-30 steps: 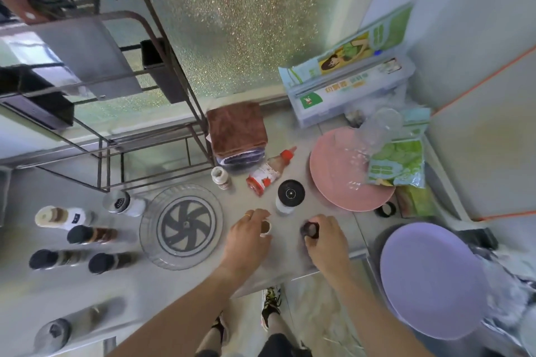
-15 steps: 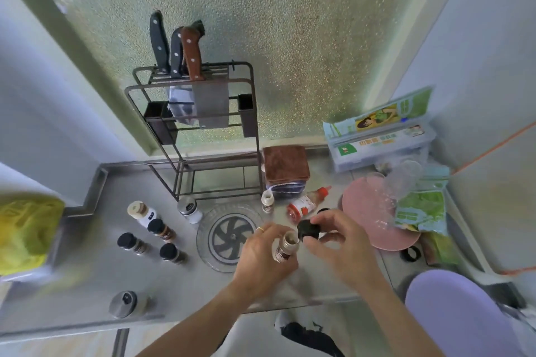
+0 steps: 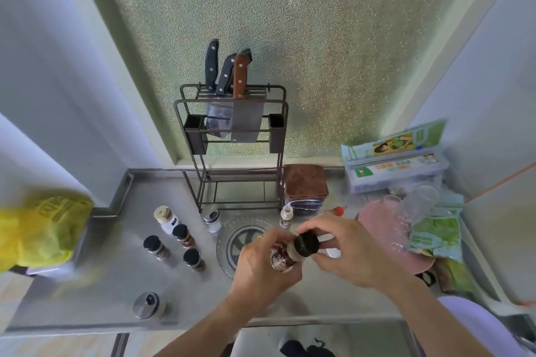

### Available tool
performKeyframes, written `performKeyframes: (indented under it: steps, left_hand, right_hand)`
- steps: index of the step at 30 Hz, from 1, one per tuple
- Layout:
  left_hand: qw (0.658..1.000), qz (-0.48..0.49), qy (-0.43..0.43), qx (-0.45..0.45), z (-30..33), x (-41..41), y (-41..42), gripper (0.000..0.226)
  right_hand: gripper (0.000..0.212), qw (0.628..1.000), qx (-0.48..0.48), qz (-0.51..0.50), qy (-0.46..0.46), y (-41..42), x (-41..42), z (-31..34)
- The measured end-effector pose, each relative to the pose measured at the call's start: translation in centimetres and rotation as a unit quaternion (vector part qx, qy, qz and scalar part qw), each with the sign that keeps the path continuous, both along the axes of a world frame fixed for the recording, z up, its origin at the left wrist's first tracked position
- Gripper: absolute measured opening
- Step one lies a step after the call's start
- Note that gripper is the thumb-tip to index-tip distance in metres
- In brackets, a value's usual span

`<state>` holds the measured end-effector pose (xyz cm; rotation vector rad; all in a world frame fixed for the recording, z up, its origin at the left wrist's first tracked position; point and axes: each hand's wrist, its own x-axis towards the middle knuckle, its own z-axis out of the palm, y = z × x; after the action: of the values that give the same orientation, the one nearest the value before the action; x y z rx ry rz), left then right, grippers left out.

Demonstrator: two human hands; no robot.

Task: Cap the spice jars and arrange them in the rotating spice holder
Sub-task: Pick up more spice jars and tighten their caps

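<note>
My left hand (image 3: 261,272) grips a small brown spice jar (image 3: 282,259), tilted to the right above the counter's front. My right hand (image 3: 351,249) pinches a black cap (image 3: 307,244) that sits on the jar's mouth. Behind my hands lies the clear round rotating spice holder (image 3: 232,236), partly hidden by them. Three black-capped jars (image 3: 181,236) stand to its left, with a white jar (image 3: 166,219) behind them. Two more small jars (image 3: 213,220) (image 3: 286,216) stand at the holder's far rim.
A knife rack (image 3: 232,136) stands at the back. A brown cloth stack (image 3: 304,185), a red-tipped bottle (image 3: 338,210), a pink plate (image 3: 377,229) and green packets (image 3: 435,236) lie right. A yellow bag (image 3: 37,229) sits far left, a steel-lidded jar (image 3: 149,304) front left.
Both hands rose from the counter with the jar and the cap. The cap came from beside the jar's mouth onto it. The camera tilted up toward the wall.
</note>
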<state>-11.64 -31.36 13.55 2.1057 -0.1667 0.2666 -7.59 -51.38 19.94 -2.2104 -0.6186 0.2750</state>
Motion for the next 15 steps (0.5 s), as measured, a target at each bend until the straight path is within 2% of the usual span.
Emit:
performKeyframes:
  steps: [2,4,7,9,11,13,15]
  left_hand:
    - [1.0,0.005,-0.009,0.003,0.0,0.0,0.3,0.036]
    - [1.0,0.005,-0.012,0.008,-0.2,-0.1,0.7,0.036]
    - [1.0,-0.012,-0.009,0.021,-0.6,0.0,1.6,0.042]
    - [0.999,-0.022,-0.004,0.023,-0.7,0.1,2.0,0.046]
    - [1.0,-0.019,-0.008,0.023,-0.7,0.2,2.3,0.044]
    - [0.999,-0.022,-0.011,0.024,-0.7,0.4,2.5,0.041]
    - [0.999,-0.032,-0.013,0.028,-0.6,0.5,2.6,0.038]
  right_hand:
    - [0.042,1.0,0.001,-0.012,0.017,0.7,0.0,0.0]
    - [0.034,0.997,-0.05,-0.051,0.011,1.6,-0.1,0.1]
    - [0.053,0.983,-0.16,-0.086,-0.027,2.4,-0.2,0.1]
    - [0.058,0.986,-0.158,-0.048,0.012,2.6,-0.2,0.3]
    - [0.052,0.99,-0.131,-0.008,0.048,2.6,0.0,0.5]
    - [0.035,0.988,-0.148,-0.03,0.043,2.9,0.1,0.6]
    - [0.045,0.978,-0.194,-0.078,0.025,3.2,0.2,0.8]
